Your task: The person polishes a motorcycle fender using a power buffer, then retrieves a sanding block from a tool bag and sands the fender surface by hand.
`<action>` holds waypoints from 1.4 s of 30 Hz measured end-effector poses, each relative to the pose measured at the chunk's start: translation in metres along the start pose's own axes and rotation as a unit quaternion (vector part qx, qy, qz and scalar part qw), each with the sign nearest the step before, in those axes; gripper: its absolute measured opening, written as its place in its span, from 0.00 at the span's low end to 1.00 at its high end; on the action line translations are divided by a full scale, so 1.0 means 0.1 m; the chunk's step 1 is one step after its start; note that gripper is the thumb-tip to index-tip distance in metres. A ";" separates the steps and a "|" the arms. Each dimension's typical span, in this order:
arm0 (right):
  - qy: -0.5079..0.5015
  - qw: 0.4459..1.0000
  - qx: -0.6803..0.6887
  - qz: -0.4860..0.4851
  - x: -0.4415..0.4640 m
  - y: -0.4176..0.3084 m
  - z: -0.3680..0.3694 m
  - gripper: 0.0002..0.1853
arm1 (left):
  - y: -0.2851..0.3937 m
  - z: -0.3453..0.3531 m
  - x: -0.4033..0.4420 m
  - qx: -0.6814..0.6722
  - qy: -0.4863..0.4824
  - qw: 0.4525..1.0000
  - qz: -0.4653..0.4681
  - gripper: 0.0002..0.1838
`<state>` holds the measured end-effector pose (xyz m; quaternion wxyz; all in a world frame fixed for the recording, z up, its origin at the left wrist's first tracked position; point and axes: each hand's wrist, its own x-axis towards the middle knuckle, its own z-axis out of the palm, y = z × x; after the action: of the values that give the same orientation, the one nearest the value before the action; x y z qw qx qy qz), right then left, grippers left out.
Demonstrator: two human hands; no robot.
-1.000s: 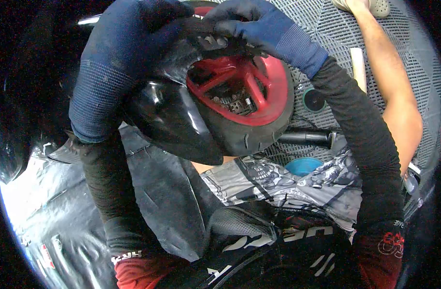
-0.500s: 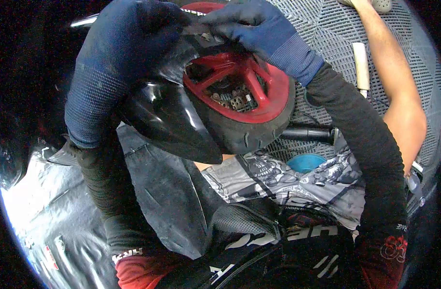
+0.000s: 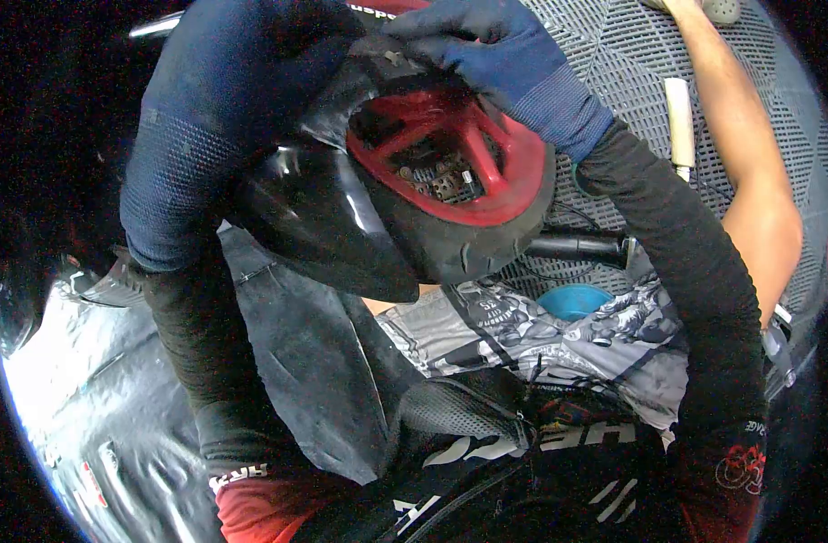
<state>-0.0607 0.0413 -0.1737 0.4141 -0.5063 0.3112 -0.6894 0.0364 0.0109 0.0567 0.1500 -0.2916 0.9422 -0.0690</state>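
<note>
At the top of the view, my left hand in a blue glove bends over the upper edge of a glossy black fender; its fingertips are hidden. My right hand, also in a blue glove, has its fingers bent together at a dark part above a red wheel rim. What the right fingers hold is too small to tell. The rim sits inside a black tyre, beside the fender. Metal parts show between the red spokes.
A bare leg in a light clog lies along the right. On the grey grid floor are a white-handled tool, a black cylinder and a blue bowl. Black sheeting spreads at lower left.
Both hands stay close together at the top, with only slight shifts of the fingers. The view has moved a little, so the wheel and the floor items appear slightly displaced.
</note>
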 end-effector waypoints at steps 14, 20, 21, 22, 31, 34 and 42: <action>0.004 0.997 -0.072 -0.009 -0.04 0.07 0.02 0.10 | -0.03 0.06 -0.08 -0.008 0.012 0.999 0.040 0.05; 0.009 0.996 0.031 0.089 0.09 -0.01 0.01 0.10 | -0.08 0.19 -0.03 0.070 0.104 0.992 0.000 0.05; 0.007 0.997 0.032 0.076 0.09 0.01 0.01 0.09 | -0.12 0.15 -0.02 0.037 0.061 0.997 -0.010 0.05; 0.007 0.997 0.031 0.076 0.09 0.03 -0.01 0.09 | -0.10 0.15 -0.02 0.020 0.040 0.999 -0.014 0.05; -0.009 0.992 -0.100 -0.078 0.09 0.11 -0.02 0.11 | 0.00 0.05 -0.07 0.012 0.027 0.999 0.031 0.05; -0.011 0.990 -0.123 -0.074 0.07 0.08 -0.03 0.10 | -0.15 0.13 -0.05 0.020 0.011 0.999 0.036 0.05; -0.021 0.996 -0.060 -0.063 0.05 0.10 -0.02 0.09 | -0.03 0.06 -0.09 0.042 0.006 0.998 0.041 0.10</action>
<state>-0.0604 0.0327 -0.1805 0.3449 -0.5635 0.3111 -0.6832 0.0469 0.0129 0.0542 0.1595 -0.2462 0.9503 -0.1043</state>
